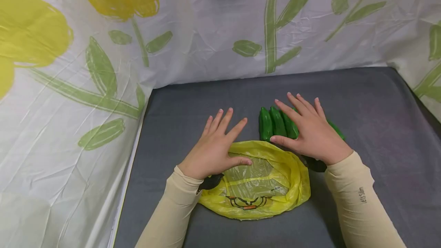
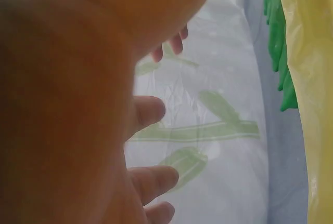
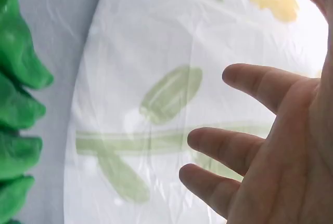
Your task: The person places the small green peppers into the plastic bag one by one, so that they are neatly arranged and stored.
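My left hand (image 1: 215,148) spreads its fingers above the left side of a yellow plastic bag (image 1: 299,181), holding nothing. The bag lies on the grey table with its mouth wide and facing up; a black and orange print shows near its front. Beyond it, several green peppers (image 1: 265,123) lie side by side in a row. My right hand (image 1: 310,133), fingers also spread, hovers over the right part of that row and hides some of it. In the right wrist view the pepper tips (image 3: 21,104) appear at the left, apart from the fingers.
The table (image 1: 386,125) has a dark grey cover. A white cloth with yellow flowers and green leaves (image 1: 206,41) hangs behind it and along both sides. Black wrist straps (image 1: 211,181) show under the beige sleeves (image 1: 358,202).
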A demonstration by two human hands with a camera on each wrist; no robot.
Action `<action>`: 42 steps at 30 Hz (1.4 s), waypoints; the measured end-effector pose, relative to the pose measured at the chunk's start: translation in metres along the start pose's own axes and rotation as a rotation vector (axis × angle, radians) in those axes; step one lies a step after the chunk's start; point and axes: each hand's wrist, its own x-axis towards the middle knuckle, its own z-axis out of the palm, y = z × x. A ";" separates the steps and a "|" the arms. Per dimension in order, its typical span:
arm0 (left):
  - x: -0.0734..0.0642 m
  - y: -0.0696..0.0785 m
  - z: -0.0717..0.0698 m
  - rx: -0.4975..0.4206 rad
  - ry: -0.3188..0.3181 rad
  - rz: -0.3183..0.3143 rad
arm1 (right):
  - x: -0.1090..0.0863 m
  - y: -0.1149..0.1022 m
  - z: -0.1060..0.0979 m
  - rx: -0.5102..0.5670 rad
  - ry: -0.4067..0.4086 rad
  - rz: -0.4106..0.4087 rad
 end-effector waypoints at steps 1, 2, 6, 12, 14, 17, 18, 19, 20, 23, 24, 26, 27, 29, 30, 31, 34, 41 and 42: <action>0.000 0.000 0.000 -0.004 -0.002 0.000 | 0.000 0.002 -0.002 0.001 -0.003 0.011; 0.000 0.000 0.000 -0.004 -0.002 0.001 | -0.001 0.004 -0.004 0.004 -0.008 0.022; 0.001 0.000 0.001 -0.003 -0.005 0.001 | 0.000 0.011 -0.009 0.024 -0.045 0.055; 0.000 0.000 0.001 -0.005 -0.016 0.023 | -0.002 0.024 -0.015 0.069 -0.090 0.120; 0.000 0.000 0.000 -0.013 0.000 0.052 | -0.003 0.028 -0.019 0.079 -0.102 0.152; -0.001 -0.001 0.000 -0.010 0.039 0.100 | -0.004 0.038 -0.023 0.096 -0.127 0.197; -0.001 -0.002 -0.001 -0.009 0.052 0.112 | -0.004 0.041 -0.024 0.100 -0.133 0.210; -0.001 -0.002 -0.001 -0.006 0.061 0.122 | -0.005 0.045 -0.025 0.104 -0.140 0.223; -0.001 -0.002 -0.002 -0.003 0.069 0.129 | -0.006 0.049 -0.026 0.109 -0.147 0.237; -0.003 -0.004 -0.004 0.009 0.070 0.133 | -0.007 0.063 -0.027 0.104 -0.155 0.266; -0.003 -0.005 -0.004 0.012 0.068 0.133 | -0.007 0.067 -0.027 0.101 -0.157 0.277; -0.004 -0.007 -0.005 0.020 0.062 0.130 | -0.007 0.076 -0.026 0.103 -0.162 0.295; -0.004 -0.008 -0.005 0.023 0.058 0.125 | -0.007 0.081 -0.024 0.102 -0.164 0.300; -0.004 -0.009 -0.005 0.029 0.050 0.112 | -0.007 0.089 -0.021 0.109 -0.180 0.315; -0.005 -0.010 -0.005 0.031 0.045 0.103 | -0.006 0.094 -0.020 0.115 -0.189 0.323; -0.005 -0.010 -0.005 0.031 0.039 0.094 | -0.006 0.097 -0.019 0.121 -0.198 0.332; -0.005 -0.011 -0.006 0.036 0.027 0.070 | -0.006 0.108 -0.016 0.136 -0.220 0.363; -0.005 -0.010 -0.007 0.036 -0.017 0.034 | -0.010 0.123 -0.012 0.140 -0.267 0.422; -0.005 -0.010 -0.007 0.034 -0.021 0.030 | -0.010 0.125 -0.011 0.141 -0.274 0.432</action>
